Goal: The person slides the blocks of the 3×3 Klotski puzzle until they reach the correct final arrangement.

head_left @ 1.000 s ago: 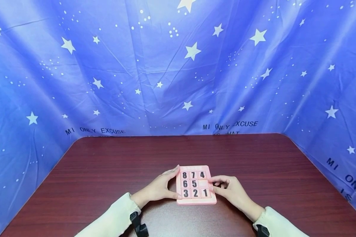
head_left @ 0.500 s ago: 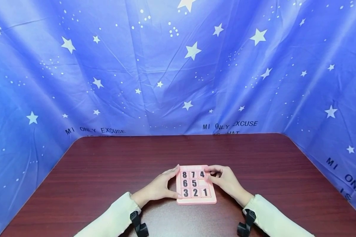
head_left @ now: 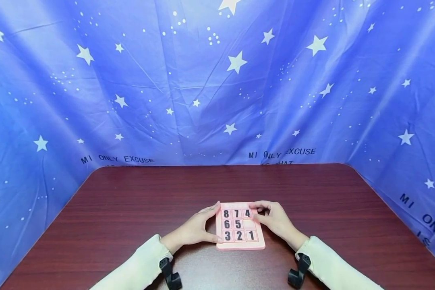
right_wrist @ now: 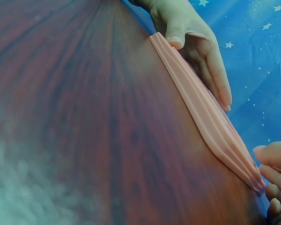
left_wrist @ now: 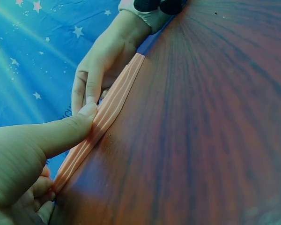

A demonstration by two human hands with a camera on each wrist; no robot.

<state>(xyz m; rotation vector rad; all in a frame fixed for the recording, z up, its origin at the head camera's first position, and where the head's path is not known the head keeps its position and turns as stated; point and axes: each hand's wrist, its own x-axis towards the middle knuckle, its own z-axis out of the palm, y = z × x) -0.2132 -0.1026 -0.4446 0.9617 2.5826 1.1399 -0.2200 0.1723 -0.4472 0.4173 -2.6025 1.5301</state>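
Note:
A pink sliding number puzzle [head_left: 239,245] lies flat on the table, showing 8 7 4, then 6 5 and a gap, then 3 2 1. My left hand [head_left: 193,231] grips its left side, thumb at the near corner and fingers at the far corner. At the far right corner, my right hand [head_left: 278,222] holds the puzzle's edge with bent fingers, the thumb tip beside the 4 tile [head_left: 247,213]. Seen from the left wrist, the puzzle's ridged side [left_wrist: 105,119] faces the camera under my left thumb. My right fingertips [right_wrist: 270,154] sit at the puzzle's far end in the right wrist view.
The dark red wooden table [head_left: 148,193] extends around the puzzle. Behind it hangs a blue curtain [head_left: 188,133] with white stars and lettering. Black wrist cameras [head_left: 171,276] are strapped over the pale sleeves [head_left: 137,262].
My right hand has shifted from the middle of the puzzle's right edge up to the far right corner, by the 4 tile. My left hand and the tile order stay the same.

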